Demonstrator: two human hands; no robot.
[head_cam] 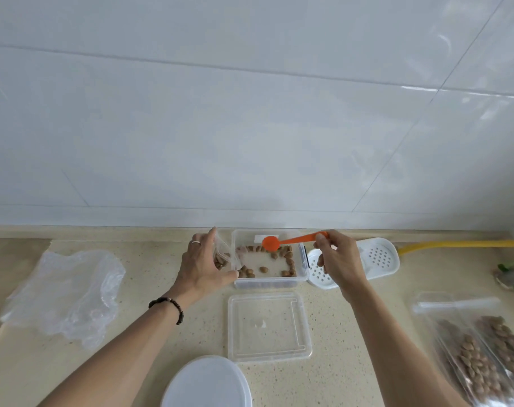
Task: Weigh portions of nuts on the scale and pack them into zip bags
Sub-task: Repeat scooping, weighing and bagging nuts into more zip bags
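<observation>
The left hand grips an open zip bag at the left edge of the clear container of nuts. The right hand pinches an orange spoon above them, on the desk.

It was a home kitchen: a speckled beige stone countertop ran beneath a wall of large glossy white tiles, and on it lay a clear square plastic food-box lid and a white perforated plastic drainer tray.
</observation>
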